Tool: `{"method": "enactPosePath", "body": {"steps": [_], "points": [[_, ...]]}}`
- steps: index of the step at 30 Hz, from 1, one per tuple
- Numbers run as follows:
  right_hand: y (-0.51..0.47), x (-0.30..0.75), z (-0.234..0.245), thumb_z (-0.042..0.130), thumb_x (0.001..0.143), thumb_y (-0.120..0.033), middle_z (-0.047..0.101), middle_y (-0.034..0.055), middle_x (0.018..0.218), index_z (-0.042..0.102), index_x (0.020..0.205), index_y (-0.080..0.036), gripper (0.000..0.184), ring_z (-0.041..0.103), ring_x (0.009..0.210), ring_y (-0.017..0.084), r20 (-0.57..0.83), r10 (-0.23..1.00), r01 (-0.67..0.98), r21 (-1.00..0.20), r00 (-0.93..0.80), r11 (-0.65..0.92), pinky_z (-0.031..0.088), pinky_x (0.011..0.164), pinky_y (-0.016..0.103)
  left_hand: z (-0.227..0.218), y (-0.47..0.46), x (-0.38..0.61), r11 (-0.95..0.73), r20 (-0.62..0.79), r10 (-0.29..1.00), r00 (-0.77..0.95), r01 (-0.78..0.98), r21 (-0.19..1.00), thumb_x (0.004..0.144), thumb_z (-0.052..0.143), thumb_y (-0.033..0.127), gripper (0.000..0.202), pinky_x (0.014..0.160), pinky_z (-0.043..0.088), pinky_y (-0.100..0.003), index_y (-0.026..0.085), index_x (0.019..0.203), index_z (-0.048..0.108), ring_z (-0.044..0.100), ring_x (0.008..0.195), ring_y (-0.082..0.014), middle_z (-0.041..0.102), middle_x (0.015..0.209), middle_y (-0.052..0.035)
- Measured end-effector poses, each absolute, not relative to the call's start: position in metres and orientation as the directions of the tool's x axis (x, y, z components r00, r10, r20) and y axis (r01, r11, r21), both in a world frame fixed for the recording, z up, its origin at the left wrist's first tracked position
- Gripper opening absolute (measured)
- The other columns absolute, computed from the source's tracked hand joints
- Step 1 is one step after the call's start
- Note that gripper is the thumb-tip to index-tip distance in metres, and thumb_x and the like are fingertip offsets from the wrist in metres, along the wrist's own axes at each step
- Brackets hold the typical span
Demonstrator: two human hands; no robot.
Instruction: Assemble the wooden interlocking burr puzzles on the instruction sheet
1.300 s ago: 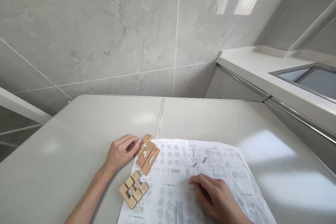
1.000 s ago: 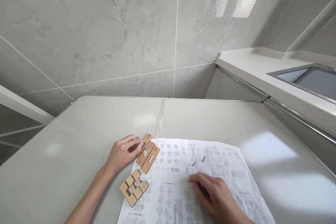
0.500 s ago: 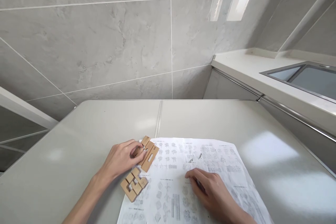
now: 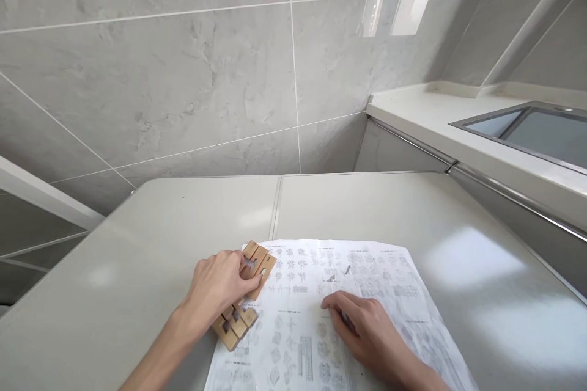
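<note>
My left hand is closed over flat wooden puzzle pieces, one of them marked "2". Its thumb presses near the slot of that piece, and the other fingers curl over the left side, where they hide part of the wood. Just below lies a second wooden cluster of interlocking notched blocks, partly covered by the wrist and palm. My right hand rests on the printed paper sheet, fingers loosely curled and thumb close to the index finger. Nothing shows in it.
The sheet, printed with small diagrams, lies on a pale table with a seam down its middle. A grey tiled wall rises behind. At the right is a white counter with a sink.
My left hand has shifted slightly left and down, its thumb now lower across the "2" piece, and it covers more of the lower block cluster. The right hand stays put.
</note>
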State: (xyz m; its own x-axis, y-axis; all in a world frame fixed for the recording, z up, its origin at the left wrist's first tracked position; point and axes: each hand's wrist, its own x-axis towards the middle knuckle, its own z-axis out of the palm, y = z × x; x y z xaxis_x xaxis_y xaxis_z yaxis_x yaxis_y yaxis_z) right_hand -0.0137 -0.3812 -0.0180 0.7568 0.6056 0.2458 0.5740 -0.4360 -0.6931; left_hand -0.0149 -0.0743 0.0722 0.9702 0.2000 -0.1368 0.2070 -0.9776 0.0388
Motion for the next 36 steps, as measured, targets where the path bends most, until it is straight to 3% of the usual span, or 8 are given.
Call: {"method": "enactPosePath", "body": {"steps": [6,17,22,28,33,36], "points": [[-0.381,-0.013,-0.018,0.044,0.106,-0.013,0.078,-0.0022,0.084,0.065,0.101,-0.026,0.024,0.067,0.059,0.016,0.244,0.602,0.567,-0.701,0.760,-0.432,0.043,0.056,0.029,0.068,-0.081,-0.007,-0.976,-0.128,0.215,0.968,0.215,-0.013,0.071,0.067,0.036,0.036,0.052,0.028,-0.030,0.024,0.048,0.041,0.054,0.042,-0.0211,0.058,0.046,-0.0021],[-0.381,-0.012,-0.017,0.044,0.106,-0.013,0.077,-0.0021,0.085,0.065,0.103,-0.026,0.025,0.066,0.061,0.016,0.220,0.609,0.553,-0.710,0.762,-0.436,0.040,0.057,0.029,0.079,-0.090,0.002,-0.988,-0.164,0.154,0.974,0.155,-0.005,0.063,0.065,0.033,0.046,0.048,0.022,-0.030,0.024,0.048,0.022,0.036,0.036,-0.0145,0.037,0.041,0.0032],[-0.381,-0.013,-0.015,0.044,0.106,-0.013,0.077,-0.0017,0.088,0.066,0.103,-0.026,0.025,0.067,0.065,0.017,0.204,0.611,0.538,-0.724,0.765,-0.432,0.041,0.060,0.030,0.085,-0.105,0.003,-0.994,-0.203,0.096,0.975,0.103,0.025,0.064,0.066,0.035,0.044,0.047,0.021,-0.031,0.024,0.050,0.025,0.033,0.037,-0.0138,0.041,0.042,0.0031],[-0.383,-0.014,-0.015,0.043,0.105,-0.014,0.074,-0.0032,0.080,0.066,0.107,-0.026,0.026,0.061,0.059,0.015,0.227,0.610,0.533,-0.755,0.759,-0.383,0.039,0.058,0.028,0.085,-0.135,0.005,-0.997,-0.254,-0.002,0.967,0.017,0.072,0.064,0.068,0.034,0.037,0.049,0.023,-0.032,0.025,0.052,0.033,0.044,0.043,-0.0184,0.051,0.047,0.0002],[-0.383,-0.014,-0.019,0.043,0.106,-0.015,0.062,-0.0041,0.071,0.065,0.103,-0.026,0.025,0.052,0.056,0.015,0.194,0.604,0.501,-0.771,0.773,-0.394,0.034,0.056,0.028,0.072,-0.173,-0.007,-0.989,-0.274,-0.091,0.958,-0.056,0.135,0.072,0.062,0.021,0.029,0.050,0.022,-0.032,0.024,0.057,0.038,0.048,0.042,-0.0173,0.053,0.048,0.0003],[-0.384,-0.014,-0.020,0.042,0.106,-0.015,0.062,-0.0039,0.073,0.065,0.102,-0.026,0.027,0.052,0.058,0.015,0.178,0.605,0.480,-0.789,0.776,-0.384,0.035,0.058,0.028,0.066,-0.183,-0.016,-0.979,-0.283,-0.138,0.949,-0.086,0.187,0.081,0.064,0.026,0.032,0.049,0.021,-0.033,0.024,0.062,0.038,0.047,0.043,-0.0166,0.052,0.051,0.0013]]}}
